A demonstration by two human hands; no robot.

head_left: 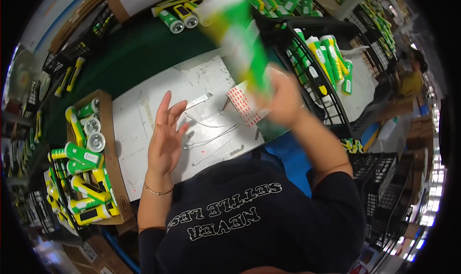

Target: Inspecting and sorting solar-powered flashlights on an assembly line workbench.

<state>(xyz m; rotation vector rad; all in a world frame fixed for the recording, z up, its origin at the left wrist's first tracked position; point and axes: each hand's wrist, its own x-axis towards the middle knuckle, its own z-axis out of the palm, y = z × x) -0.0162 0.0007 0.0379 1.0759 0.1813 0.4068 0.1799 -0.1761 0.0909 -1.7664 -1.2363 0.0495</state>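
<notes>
My right hand (284,98) is closed around a green, yellow and white flashlight (242,46), lifted above the right side of a white work board (132,113) and blurred by motion. Partly behind that hand lies a sheet of small red stickers (242,106). My left hand (165,134) hovers over the middle of the board with its fingers apart, holding nothing. Close to it are a flat metal strip (199,100) and several thin pale wires or cords (216,138) on the board.
A cardboard box (111,144) with several green and yellow flashlights stands at the left. At the right is a black crate (342,113) holding more. Several flashlights (170,22) lie on the dark green table (139,50) at the back. Stacked black crates (379,173) stand at the lower right.
</notes>
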